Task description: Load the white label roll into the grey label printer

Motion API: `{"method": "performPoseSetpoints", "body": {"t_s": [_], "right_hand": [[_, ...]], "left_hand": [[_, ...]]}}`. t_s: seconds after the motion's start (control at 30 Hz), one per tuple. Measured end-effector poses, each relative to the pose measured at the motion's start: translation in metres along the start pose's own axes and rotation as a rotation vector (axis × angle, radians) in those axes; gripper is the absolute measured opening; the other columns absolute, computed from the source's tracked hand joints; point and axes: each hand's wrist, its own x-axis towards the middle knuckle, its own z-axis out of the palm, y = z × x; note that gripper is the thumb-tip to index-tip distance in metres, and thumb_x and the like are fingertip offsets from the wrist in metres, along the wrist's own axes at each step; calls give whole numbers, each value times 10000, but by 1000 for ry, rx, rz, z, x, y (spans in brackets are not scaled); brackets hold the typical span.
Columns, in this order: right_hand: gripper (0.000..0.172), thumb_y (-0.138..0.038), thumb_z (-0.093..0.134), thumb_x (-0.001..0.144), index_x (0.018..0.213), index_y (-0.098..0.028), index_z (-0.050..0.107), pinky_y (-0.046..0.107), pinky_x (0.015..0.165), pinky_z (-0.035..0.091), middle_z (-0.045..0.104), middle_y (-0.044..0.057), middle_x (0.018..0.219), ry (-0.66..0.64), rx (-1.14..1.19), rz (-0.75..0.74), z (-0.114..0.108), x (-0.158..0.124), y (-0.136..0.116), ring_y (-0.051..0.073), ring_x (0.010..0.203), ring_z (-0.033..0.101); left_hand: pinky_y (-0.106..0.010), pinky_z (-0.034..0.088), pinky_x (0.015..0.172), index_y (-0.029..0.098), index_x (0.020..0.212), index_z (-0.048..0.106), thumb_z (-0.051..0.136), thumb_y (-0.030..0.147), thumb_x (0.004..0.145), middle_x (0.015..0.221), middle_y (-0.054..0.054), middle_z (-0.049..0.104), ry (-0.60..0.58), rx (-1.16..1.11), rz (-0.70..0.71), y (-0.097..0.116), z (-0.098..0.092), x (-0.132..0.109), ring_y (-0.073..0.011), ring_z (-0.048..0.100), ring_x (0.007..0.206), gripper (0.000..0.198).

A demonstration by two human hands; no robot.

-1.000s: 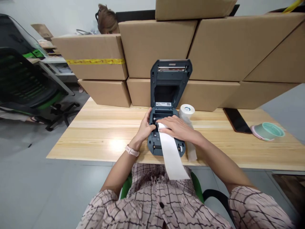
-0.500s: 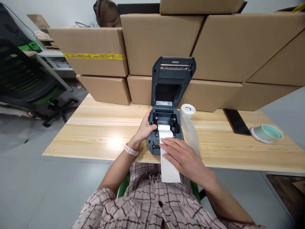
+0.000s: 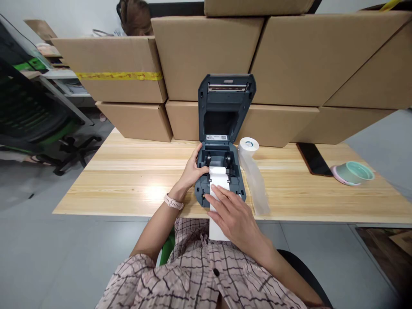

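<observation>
A dark grey label printer (image 3: 240,182) stands on the table with its lid (image 3: 225,105) tipped up and back. White label paper (image 3: 218,229) runs forward from inside it, over its front and past the table edge. My left hand (image 3: 191,171) grips the printer's left side, thumb bent inward near the top of the paper. Flat on the paper lies my right hand (image 3: 231,212), fingers stretched out; it hides part of the strip and the printer's front. Right of the printer, a white roll (image 3: 249,144) stands with a pale translucent strip trailing forward.
Stacked cardboard boxes (image 3: 206,56) line the back of the wooden table (image 3: 135,171). A phone (image 3: 313,159) and a green cup (image 3: 355,172) are at the right. Behind the boxes, a person's head (image 3: 135,17) shows. An office chair (image 3: 35,111) stands at the left.
The label paper now lies straighter and flatter over the printer's front, its free end shifted left. My right hand has moved slightly left and down on it. My left hand keeps its hold.
</observation>
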Motion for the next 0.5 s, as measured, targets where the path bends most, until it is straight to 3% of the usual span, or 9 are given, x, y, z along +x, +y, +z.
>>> {"method": "performPoseSetpoints", "body": {"t_s": [0.1, 0.17, 0.27, 0.33, 0.4, 0.5], "right_hand": [[479, -325, 540, 1037, 1513, -272, 523, 552, 1041, 611, 588, 130, 1515, -36, 101, -28, -15, -3, 2, 328, 1385, 590], [551, -370, 537, 1041, 1577, -354, 413, 562, 1072, 594, 531, 76, 1575, -34, 224, -48, -36, -1, 11, 301, 1402, 577], [610, -408, 554, 1031, 1597, -445, 330, 635, 1199, 445, 403, 22, 1664, 179, 242, -13, -75, 20, 41, 309, 1492, 468], [583, -442, 559, 1027, 1580, -418, 376, 627, 1261, 336, 379, 23, 1678, 356, 188, 68, -93, 51, 71, 318, 1553, 362], [616, -544, 452, 1049, 1616, -357, 300, 579, 1261, 343, 304, 38, 1712, 476, 234, 147, -100, 92, 105, 296, 1573, 323], [737, -698, 307, 1030, 1654, -361, 107, 489, 1282, 310, 120, 12, 1765, 435, 357, 191, -96, 159, 148, 245, 1600, 259]], "left_hand": [[-474, 253, 1308, 202, 1595, 360, 739, 222, 734, 1651, -112, 430, -4, 26, 2, 2, -1, -4, -330, 353, 1557, 941], [-498, 201, 1319, 241, 1578, 401, 739, 246, 790, 1712, -88, 321, 15, 132, 64, 9, -2, -13, -324, 248, 1603, 857], [-550, 132, 1322, 283, 1421, 612, 708, 264, 878, 1717, -52, 309, -59, 380, 231, 28, 3, -34, -310, 175, 1626, 552], [-599, 142, 1308, 284, 1193, 761, 644, 275, 944, 1605, -58, 504, -221, 498, 287, 40, 8, -49, -316, 331, 1575, 275], [-645, 154, 1293, 283, 1059, 806, 612, 278, 971, 1448, -68, 661, -325, 574, 305, 48, 13, -63, -324, 497, 1475, 214], [-673, 175, 1284, 304, 1150, 787, 619, 263, 965, 1344, -63, 726, -337, 622, 319, 49, 16, -83, -323, 592, 1389, 253]]}}
